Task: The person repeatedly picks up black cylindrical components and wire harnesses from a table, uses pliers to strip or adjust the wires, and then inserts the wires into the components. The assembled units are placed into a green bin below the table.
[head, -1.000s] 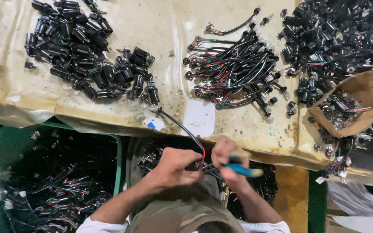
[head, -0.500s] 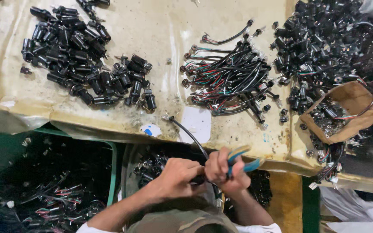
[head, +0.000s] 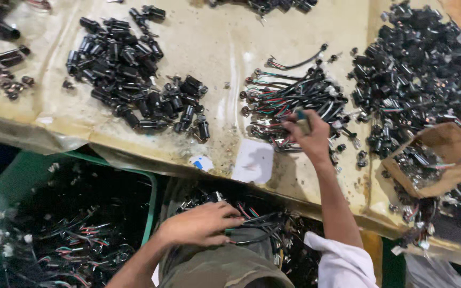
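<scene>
Clenched right hand [head: 309, 137] grips a blue-handled tool [head: 301, 119] over the wire bundle [head: 294, 98], centre frame.
Left hand [head: 201, 225] (fingers curled) grasps dark cables [head: 260, 224] lower centre; white paper label [head: 253, 161] lies between them.

A workbench [head: 214, 37] is seen from above, covered w/ a yellowish, stained plastic sheet that is creased and hangs loose over the front edge. Grit and small debris are scattered across it. A white paper slip [head: 253, 161] and a small white-blue scrap [head: 203, 162] are laid near the edge. A torn cardboard box [head: 446, 154] is set at the right. Below the bench, a green bin [head: 6, 181] is placed at left; a yellow-orange surface [head: 372, 245] is visible lower right. Lighting is even and soft; no walls or windows are shown.
</scene>
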